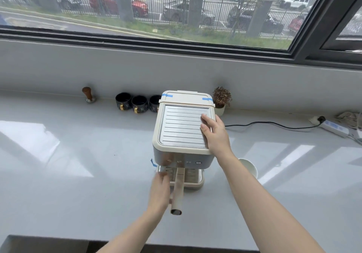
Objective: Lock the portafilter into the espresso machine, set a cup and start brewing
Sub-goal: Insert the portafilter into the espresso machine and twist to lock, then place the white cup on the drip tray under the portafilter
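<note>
A cream espresso machine [182,129] stands mid-counter, its front towards me. The portafilter's cream handle [178,192] sticks out from under the front, above the drip tray [195,184], and points at me. My left hand [159,190] is blurred, with fingers stretched out against the handle's left side, not wrapped around it. My right hand [214,133] clasps the machine's top right edge, fingers lying on the ribbed plate. A white paper cup [249,167] stands right of the machine, partly hidden by my right forearm.
Three dark mugs [137,103] line the back wall left of the machine, with a wooden-handled tamper [89,95] further left. A small potted plant [221,99] stands behind the machine. A black cable runs right to a power strip [333,127] beside a crumpled cloth [350,118].
</note>
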`<state>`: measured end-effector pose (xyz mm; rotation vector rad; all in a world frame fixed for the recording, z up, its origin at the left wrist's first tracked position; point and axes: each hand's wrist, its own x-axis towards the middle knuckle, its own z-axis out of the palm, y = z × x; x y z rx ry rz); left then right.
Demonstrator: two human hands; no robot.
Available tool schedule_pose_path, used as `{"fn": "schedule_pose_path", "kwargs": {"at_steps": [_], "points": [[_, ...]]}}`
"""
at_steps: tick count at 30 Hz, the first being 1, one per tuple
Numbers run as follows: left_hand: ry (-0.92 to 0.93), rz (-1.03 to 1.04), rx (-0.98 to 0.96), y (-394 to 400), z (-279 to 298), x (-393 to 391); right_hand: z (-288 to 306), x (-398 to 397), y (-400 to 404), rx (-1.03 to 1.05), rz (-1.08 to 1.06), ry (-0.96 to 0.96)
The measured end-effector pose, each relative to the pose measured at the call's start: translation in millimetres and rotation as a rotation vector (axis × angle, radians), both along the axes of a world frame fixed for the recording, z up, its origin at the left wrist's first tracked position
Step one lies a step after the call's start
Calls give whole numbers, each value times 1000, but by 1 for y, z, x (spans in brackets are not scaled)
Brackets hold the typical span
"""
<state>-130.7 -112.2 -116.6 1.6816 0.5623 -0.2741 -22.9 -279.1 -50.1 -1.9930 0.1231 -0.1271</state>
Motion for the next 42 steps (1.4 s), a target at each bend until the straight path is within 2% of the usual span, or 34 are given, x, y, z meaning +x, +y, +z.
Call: {"fn": "schedule_pose_path", "kwargs": {"at_steps": [2,4,7,9,12,15,18,21,23,26,30,32,35,38,42], "points": [[-163,178,141,31,13,18,2,0,1,-1,-3,-6],[-326,214,242,50,32,39,4,-1,1,-14,-18,-24],[-570,38,284,45,65,61,5,-5,-2,-23,-24,-52],[-648,-109,320,34,68,72,4,-9,-6,33,-32,-55],[-640,-161,386,29,57,79,0,-27,-20,119,-56,-104],[-657,-131,406,31,52,78,-28,-51,-56,-52,-183,-59],[-676,-95,401,28,49,77,-82,-75,-106,-301,-501,259],[-686,-68,403,26,49,77,-121,-91,-132,-275,-639,543],[-689,-65,410,26,49,77,-132,-92,-135,-162,-610,640],[-686,-72,429,26,48,78,-144,-87,-137,169,-572,717],[-668,-76,447,25,48,79,-160,-81,-143,407,-616,691],[-659,-81,454,25,50,78,-160,-82,-142,437,-622,649],[-659,-93,462,25,51,77,-158,-93,-135,365,-568,665],[-655,-98,464,26,51,77,-156,-114,-121,272,-475,655],[-658,-95,454,27,50,78,-144,-144,-92,261,-311,680]]}}
